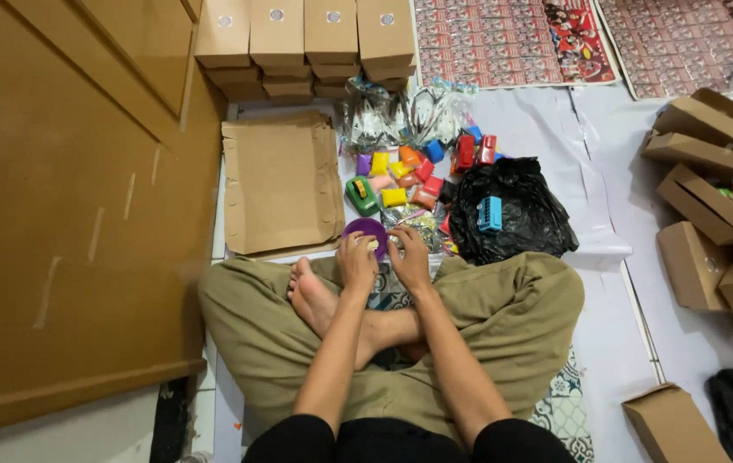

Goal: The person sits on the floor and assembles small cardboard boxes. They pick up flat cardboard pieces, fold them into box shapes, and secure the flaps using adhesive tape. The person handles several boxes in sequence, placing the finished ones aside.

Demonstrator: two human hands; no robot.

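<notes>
Fingers of both hands, left (356,261) and right (409,259), pinch a purple piece (366,230); beyond them closed boxes (304,39) stand stacked, loose toys (409,176) unpacked.

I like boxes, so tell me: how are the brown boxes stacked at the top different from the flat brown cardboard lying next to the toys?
The stacked boxes are folded up and closed; the flat cardboard is unfolded and lies flat on the floor. The stacked boxes each carry a small round sticker; the flat cardboard shows none. The stacked boxes stand in rows, piled up; the flat cardboard forms one low pile of sheets. Both are plain brown cardboard.
</notes>
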